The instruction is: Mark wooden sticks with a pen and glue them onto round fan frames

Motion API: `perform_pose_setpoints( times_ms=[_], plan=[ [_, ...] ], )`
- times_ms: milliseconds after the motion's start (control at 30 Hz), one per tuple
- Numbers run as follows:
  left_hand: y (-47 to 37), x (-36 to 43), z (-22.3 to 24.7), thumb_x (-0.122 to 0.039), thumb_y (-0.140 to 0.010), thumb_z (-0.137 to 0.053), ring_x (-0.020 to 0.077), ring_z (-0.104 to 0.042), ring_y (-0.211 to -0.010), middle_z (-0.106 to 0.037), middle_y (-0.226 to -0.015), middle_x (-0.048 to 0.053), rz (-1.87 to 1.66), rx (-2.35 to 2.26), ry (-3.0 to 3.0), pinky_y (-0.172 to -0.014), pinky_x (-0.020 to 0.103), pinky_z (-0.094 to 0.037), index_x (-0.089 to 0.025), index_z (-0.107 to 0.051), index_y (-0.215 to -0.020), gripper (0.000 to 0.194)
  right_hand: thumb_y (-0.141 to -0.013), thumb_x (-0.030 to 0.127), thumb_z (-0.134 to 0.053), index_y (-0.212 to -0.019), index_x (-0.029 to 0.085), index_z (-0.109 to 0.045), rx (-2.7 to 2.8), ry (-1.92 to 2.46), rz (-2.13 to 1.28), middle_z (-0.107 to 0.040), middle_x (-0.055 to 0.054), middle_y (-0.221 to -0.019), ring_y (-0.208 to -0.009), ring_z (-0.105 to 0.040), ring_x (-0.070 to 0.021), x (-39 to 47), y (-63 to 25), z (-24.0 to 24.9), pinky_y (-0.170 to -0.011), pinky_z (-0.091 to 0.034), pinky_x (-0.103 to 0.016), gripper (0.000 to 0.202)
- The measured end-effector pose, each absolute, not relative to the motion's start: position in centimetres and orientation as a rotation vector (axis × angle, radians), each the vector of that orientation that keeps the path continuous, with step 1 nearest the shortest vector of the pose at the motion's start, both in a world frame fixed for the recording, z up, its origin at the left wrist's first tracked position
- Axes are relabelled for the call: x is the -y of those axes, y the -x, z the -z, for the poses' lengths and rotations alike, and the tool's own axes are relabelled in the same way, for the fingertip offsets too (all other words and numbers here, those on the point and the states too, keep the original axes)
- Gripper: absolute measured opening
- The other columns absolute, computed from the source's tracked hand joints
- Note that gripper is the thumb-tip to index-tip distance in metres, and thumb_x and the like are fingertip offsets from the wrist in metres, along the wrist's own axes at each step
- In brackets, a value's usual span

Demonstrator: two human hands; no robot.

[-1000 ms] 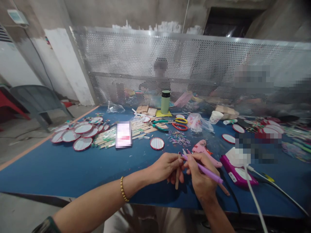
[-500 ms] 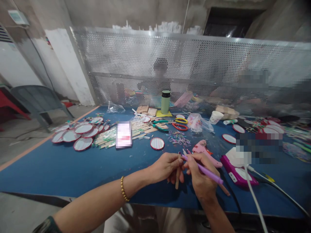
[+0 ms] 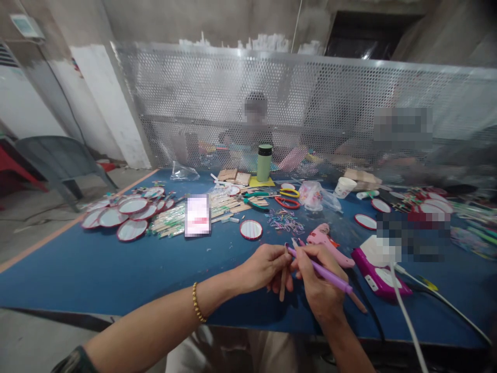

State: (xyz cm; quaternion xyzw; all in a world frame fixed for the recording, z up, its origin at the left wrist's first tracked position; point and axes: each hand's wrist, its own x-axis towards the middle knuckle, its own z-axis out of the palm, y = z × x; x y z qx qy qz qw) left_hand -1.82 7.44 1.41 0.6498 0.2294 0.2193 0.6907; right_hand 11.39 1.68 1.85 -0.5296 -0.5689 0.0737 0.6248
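Observation:
My left hand (image 3: 266, 267) pinches a flat wooden craft stick (image 3: 283, 290), upright and slightly tilted, with a dark mark at its top end. In my right hand (image 3: 324, 285) is a purple marker pen (image 3: 332, 277), gripped like a writing tool, its tip touching or very close to the top of the stick. Just behind my right hand lies a pink glue gun (image 3: 330, 246). A round red-rimmed disc (image 3: 250, 229) rests on the table ahead of my left hand.
A pile of red-rimmed discs (image 3: 112, 216) and many wooden sticks (image 3: 166, 223) lie left. Pliers (image 3: 256, 202), scissors (image 3: 287, 201), paper clips (image 3: 285, 221), a green flask (image 3: 264, 163) and a paper cup (image 3: 345, 187) stand behind. A magenta power strip (image 3: 373, 277) with cables is right.
The marker's tip has shifted a little to the left, up against the top end of the stick. My left hand has barely moved.

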Motion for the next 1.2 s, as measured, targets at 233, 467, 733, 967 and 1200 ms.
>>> perform_pose_setpoints(
  times_ms=[233, 467, 733, 967, 1200],
  plan=[
    [1.8, -7.55, -1.17, -0.082, -0.079, -0.046, 0.0077, -0.05, -0.04, -0.062, -0.062, 0.0, -0.473, -0.521, -1.468, -0.038, 0.019, -0.037, -0.017, -0.05, -0.083, 0.065, -0.086, 0.032, -0.062, -0.068, 0.02, -0.062, 1.312, 1.224, -0.176, -0.061, 0.003, -0.051, -0.045, -0.057, -0.0125, -1.56, -11.36, -1.94, -0.044, -0.046, -0.024, 0.022],
    [1.83, -7.42, -1.49, -0.084, -0.077, -0.045, 0.0083, -0.05, -0.04, -0.062, -0.062, 0.0, -0.464, -0.535, -1.486, -0.038, 0.02, -0.037, -0.018, -0.05, -0.083, 0.067, -0.086, 0.033, -0.062, -0.068, 0.02, -0.063, 1.307, 1.229, -0.171, -0.063, 0.002, -0.053, -0.048, -0.06, -0.0134, -1.64, -11.38, -1.79, -0.044, -0.047, -0.023, 0.022],
    [1.91, -7.37, -1.62, -0.083, -0.079, -0.044, 0.0073, -0.049, -0.04, -0.061, -0.061, 0.0, -0.464, -0.543, -1.511, -0.037, 0.018, -0.035, -0.018, -0.049, -0.08, 0.066, -0.087, 0.032, -0.062, -0.067, 0.02, -0.062, 1.321, 1.197, -0.181, -0.061, 0.004, -0.05, -0.04, -0.055, -0.011, -1.65, -11.29, -1.89, -0.042, -0.046, -0.023, 0.023],
    [1.96, -7.31, -1.82, -0.082, -0.079, -0.045, 0.0074, -0.05, -0.04, -0.062, -0.062, 0.001, -0.454, -0.541, -1.498, -0.037, 0.018, -0.036, -0.018, -0.049, -0.081, 0.065, -0.086, 0.035, -0.063, -0.065, 0.02, -0.061, 1.267, 1.233, -0.176, -0.062, 0.002, -0.052, -0.045, -0.057, -0.0126, -1.57, -11.31, -1.98, -0.046, -0.047, -0.024, 0.025],
    [1.84, -7.46, -1.51, -0.084, -0.077, -0.045, 0.0081, -0.05, -0.04, -0.062, -0.062, 0.001, -0.46, -0.55, -1.491, -0.037, 0.019, -0.036, -0.018, -0.05, -0.081, 0.067, -0.086, 0.034, -0.062, -0.066, 0.02, -0.061, 1.298, 1.233, -0.158, -0.062, 0.002, -0.052, -0.047, -0.058, -0.0136, -1.67, -11.35, -1.86, -0.047, -0.047, -0.025, 0.024]
  ],
)
